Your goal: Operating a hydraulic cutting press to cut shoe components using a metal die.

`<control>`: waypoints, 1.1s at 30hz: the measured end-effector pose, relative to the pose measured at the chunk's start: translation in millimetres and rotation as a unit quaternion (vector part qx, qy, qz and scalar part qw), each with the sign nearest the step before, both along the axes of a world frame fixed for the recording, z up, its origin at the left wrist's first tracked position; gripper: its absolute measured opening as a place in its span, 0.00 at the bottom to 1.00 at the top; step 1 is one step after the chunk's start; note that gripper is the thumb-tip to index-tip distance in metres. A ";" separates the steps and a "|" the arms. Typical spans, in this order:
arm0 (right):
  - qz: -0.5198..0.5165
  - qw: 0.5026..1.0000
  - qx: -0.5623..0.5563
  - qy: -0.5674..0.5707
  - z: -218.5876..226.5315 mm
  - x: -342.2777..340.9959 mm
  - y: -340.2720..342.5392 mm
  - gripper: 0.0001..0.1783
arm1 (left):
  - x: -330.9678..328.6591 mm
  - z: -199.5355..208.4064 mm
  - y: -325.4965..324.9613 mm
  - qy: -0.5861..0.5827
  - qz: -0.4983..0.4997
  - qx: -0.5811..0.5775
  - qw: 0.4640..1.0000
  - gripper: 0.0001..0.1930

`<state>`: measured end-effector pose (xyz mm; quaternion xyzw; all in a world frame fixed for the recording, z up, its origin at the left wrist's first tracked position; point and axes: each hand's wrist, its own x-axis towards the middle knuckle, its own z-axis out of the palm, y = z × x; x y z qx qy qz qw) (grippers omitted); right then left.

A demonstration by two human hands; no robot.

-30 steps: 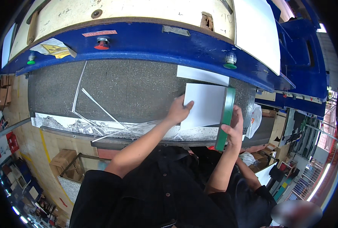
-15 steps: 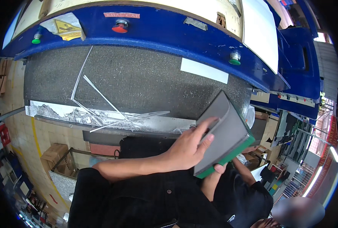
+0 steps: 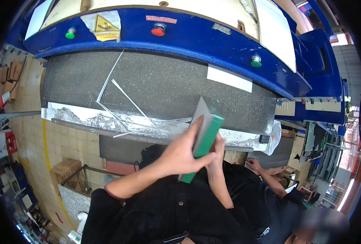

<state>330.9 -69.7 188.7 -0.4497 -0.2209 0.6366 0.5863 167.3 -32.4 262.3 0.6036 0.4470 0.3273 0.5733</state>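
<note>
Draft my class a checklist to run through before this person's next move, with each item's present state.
1. Left hand on the green-and-grey item: ok, fingers on the grey side, thumb across the green.
2. Right hand gripping firmly: cannot tell, it is partly hidden beside the green side.
3. Grey worktop free of white strips: not ok, several lie on it.
4. White rectangular sheet apart from both hands: ok.
5. Co-worker's hand apart from the item: ok.
</note>
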 end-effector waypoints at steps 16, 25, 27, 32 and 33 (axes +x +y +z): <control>0.125 0.987 -0.084 0.061 -34.5 46.4 66.1 0.16 | 6.3 -24.8 46.9 -0.201 -0.089 -0.136 0.966 0.50; -0.026 0.992 -0.106 0.059 -40.0 36.2 54.0 0.18 | 3.9 -18.9 70.6 -0.079 -0.178 -0.062 0.979 0.59; -0.015 0.990 -0.096 0.106 -47.0 33.3 42.2 0.19 | 0.0 -23.1 69.7 -0.081 -0.148 -0.053 0.984 0.57; 0.155 0.983 0.047 0.089 -85.0 36.6 10.7 0.33 | -16.7 -8.4 109.7 -0.025 -0.149 -0.176 0.973 0.53; 0.208 0.977 0.049 0.003 -78.0 35.3 11.4 0.36 | -17.5 -2.7 112.5 0.085 -0.160 -0.162 0.970 0.51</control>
